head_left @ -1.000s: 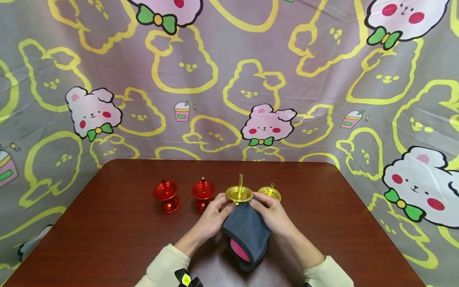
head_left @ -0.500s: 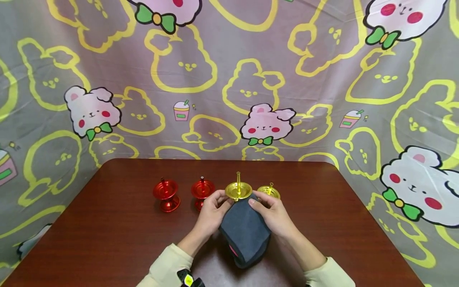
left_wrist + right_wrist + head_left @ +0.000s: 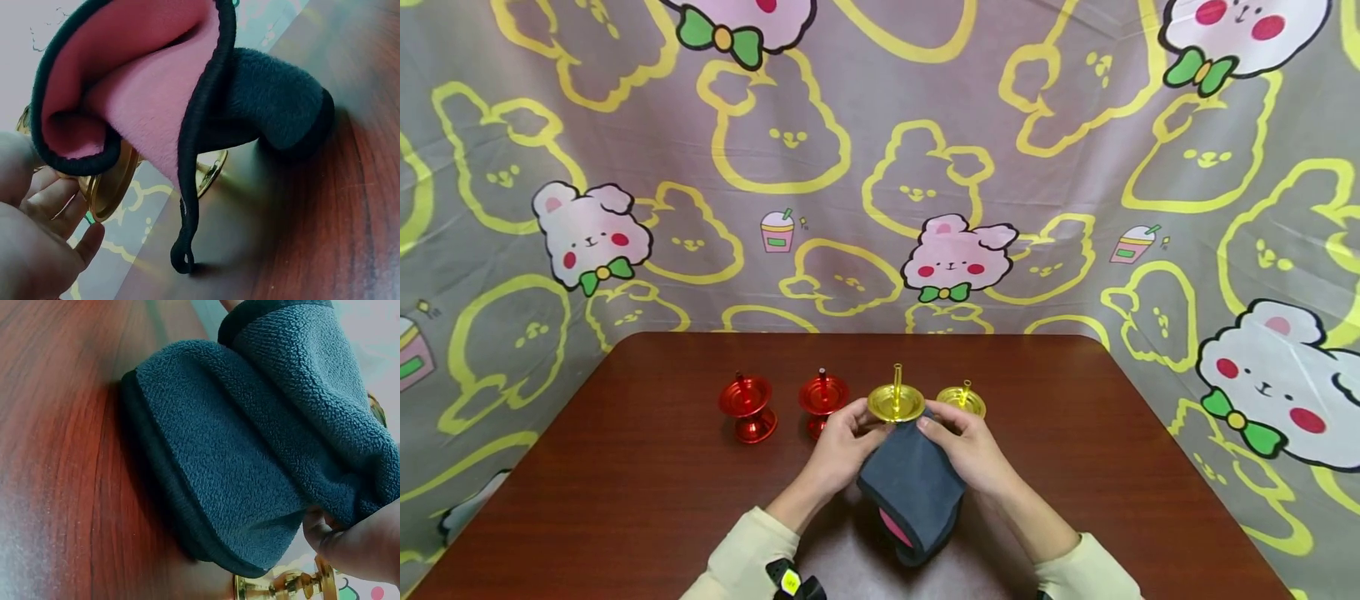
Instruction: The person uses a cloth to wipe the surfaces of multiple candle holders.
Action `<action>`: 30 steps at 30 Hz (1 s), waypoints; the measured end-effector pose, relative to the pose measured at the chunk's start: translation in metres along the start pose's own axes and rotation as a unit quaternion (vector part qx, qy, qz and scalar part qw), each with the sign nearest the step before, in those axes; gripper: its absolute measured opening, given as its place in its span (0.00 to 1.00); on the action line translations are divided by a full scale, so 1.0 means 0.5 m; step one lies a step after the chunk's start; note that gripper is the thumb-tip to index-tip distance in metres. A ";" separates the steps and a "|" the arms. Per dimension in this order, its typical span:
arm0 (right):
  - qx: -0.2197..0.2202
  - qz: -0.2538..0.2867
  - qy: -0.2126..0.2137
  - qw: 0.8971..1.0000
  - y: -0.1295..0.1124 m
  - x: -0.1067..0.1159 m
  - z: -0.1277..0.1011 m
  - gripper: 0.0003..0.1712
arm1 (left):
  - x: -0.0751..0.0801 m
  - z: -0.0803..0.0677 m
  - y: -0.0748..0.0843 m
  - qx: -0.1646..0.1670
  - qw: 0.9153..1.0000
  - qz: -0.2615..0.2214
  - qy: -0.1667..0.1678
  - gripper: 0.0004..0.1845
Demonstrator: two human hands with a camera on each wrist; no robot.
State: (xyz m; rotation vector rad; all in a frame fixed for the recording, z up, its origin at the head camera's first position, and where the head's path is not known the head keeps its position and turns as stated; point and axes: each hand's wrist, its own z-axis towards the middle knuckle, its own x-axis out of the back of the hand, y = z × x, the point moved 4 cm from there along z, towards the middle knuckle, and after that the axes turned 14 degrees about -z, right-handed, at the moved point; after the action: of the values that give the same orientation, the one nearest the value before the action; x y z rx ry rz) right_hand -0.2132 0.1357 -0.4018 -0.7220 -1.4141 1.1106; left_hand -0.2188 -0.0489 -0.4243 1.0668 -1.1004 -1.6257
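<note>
A gold candle holder (image 3: pixel 897 403), a shallow dish with an upright central tube, is held upright above the table. My left hand (image 3: pixel 841 446) grips it from the left, below the dish; the left wrist view shows my fingers (image 3: pixel 53 203) curled at its gold underside. From the right, my right hand (image 3: pixel 976 457) pinches a dark grey cloth (image 3: pixel 913 479) with pink lining against the holder. The cloth hangs down in folds toward me and hides the holder's lower part. In the right wrist view the right thumb (image 3: pixel 362 544) presses on the bunched cloth (image 3: pixel 219 444).
Behind my right hand stands a second gold candle holder (image 3: pixel 964 402). Two red candle holders, one far left (image 3: pixel 746 398) and one beside my left hand (image 3: pixel 824 395), stand on the brown wooden table (image 3: pixel 647 500). A patterned curtain (image 3: pixel 850 192) surrounds the table's back and sides.
The cloth's hanging end has swung, covering most of its pink lining half a second ago and showing more of it now. The held candle holder has shifted very slightly left.
</note>
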 end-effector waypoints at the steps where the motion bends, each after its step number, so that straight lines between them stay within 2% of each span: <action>1: -0.001 0.000 -0.002 1.000 0.000 0.000 0.001 0.21 | 0.001 -0.001 0.001 0.000 1.000 0.003 -0.005 0.16; 4: -0.008 0.005 -0.002 1.000 -0.002 -0.003 0.003 0.21 | 0.001 -0.003 0.003 -0.003 1.000 0.009 -0.012 0.15; 10: -0.024 0.021 0.010 0.999 -0.004 -0.010 0.005 0.21 | 0.003 -0.001 0.007 -0.031 0.999 0.041 0.019 0.13; 16: -0.020 0.019 0.001 1.000 -0.008 -0.013 -0.001 0.22 | 0.002 -0.002 0.006 -0.026 0.997 -0.046 0.050 0.16; 19: -0.015 0.014 0.001 1.000 -0.011 -0.012 -0.005 0.23 | 0.002 -0.002 0.002 -0.026 0.995 -0.063 0.067 0.15; 26: -0.008 0.006 0.018 1.000 -0.010 -0.014 -0.007 0.20 | -0.002 -0.003 0.001 -0.030 0.996 -0.026 0.076 0.17; 30: -0.012 0.011 0.019 1.000 -0.004 -0.014 -0.006 0.20 | 0.001 -0.001 -0.001 -0.030 0.997 -0.010 0.064 0.15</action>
State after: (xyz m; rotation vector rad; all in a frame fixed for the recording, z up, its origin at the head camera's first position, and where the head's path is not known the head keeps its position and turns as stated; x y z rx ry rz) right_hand -0.2086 0.1293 -0.4033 -0.7730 -1.3923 1.0942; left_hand -0.2186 -0.0493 -0.4248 1.1301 -0.9529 -1.5734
